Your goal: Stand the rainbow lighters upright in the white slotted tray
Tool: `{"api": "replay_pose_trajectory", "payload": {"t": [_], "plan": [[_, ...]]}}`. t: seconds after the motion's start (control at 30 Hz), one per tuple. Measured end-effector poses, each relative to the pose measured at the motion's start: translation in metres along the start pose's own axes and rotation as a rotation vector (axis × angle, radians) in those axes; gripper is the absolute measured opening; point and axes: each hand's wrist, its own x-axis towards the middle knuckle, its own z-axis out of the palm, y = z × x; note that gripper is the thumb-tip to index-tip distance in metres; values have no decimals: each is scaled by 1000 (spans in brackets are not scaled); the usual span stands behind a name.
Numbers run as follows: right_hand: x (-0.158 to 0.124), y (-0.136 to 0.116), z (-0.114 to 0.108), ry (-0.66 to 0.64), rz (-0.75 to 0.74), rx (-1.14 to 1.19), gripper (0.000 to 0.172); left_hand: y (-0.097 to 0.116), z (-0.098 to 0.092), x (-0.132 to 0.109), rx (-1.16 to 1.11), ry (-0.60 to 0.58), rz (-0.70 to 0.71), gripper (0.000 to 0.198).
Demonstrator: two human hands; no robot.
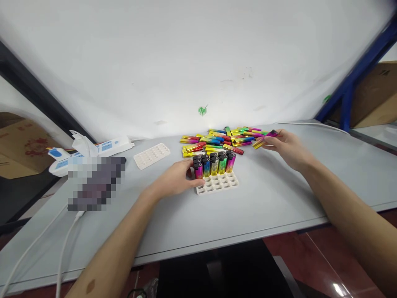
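Observation:
My left hand (178,178) is curled around the left end of a white holder tray (218,184). Its thumb lies at the front, beside a pink lighter (198,170), and its other fingers are partly hidden behind. Several shiny lighters with black tops stand upright in the tray's back slots, among them a green one (222,164); open slots show in front. Over at the right, my right hand (287,147) pinches a purple and yellow lighter (258,143), tilted, at the edge of a pile of metallic-coloured lighters (214,140) lying on the table.
A second white tray (151,155) lies to the left of the pile. Farther left are a white power strip (114,145) with plugs, a blurred-out dark object (99,184) and white cables (63,248). Behind the grey table (248,215) rises a white wall (186,62).

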Motion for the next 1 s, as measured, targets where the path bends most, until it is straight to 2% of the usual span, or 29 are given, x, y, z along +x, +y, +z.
{"api": "replay_pose_trajectory", "payload": {"t": [0.1, 0.27, 0.4, 0.53, 0.67, 0.73, 0.87, 1.0], "plan": [[-4, -3, 9, -22, 71, 158, 16, 1, 0, 0, 15, 3, 4, 41], [-10, -7, 21, -124, 171, 168, 11, 2, 1, 0, 35, 3, -4, 43], [-12, -8, 25, -205, 192, 148, 30, 3, 1, -1, 18, 12, -4, 43], [-15, -7, 27, -218, 175, 128, 26, 4, 0, -1, 10, 12, -7, 42], [-15, -4, 28, -280, 148, 118, 38, 3, 1, -1, 19, 13, -2, 43], [-14, -3, 29, -272, 177, 126, 36, 2, 2, 0, 21, 15, -3, 44], [-11, -3, 30, -192, 257, 102, 54, 2, 2, 0, 29, 9, -4, 44], [-14, -4, 30, -159, 255, 106, 50, 3, 2, -1, 21, -5, -5, 40]]}}
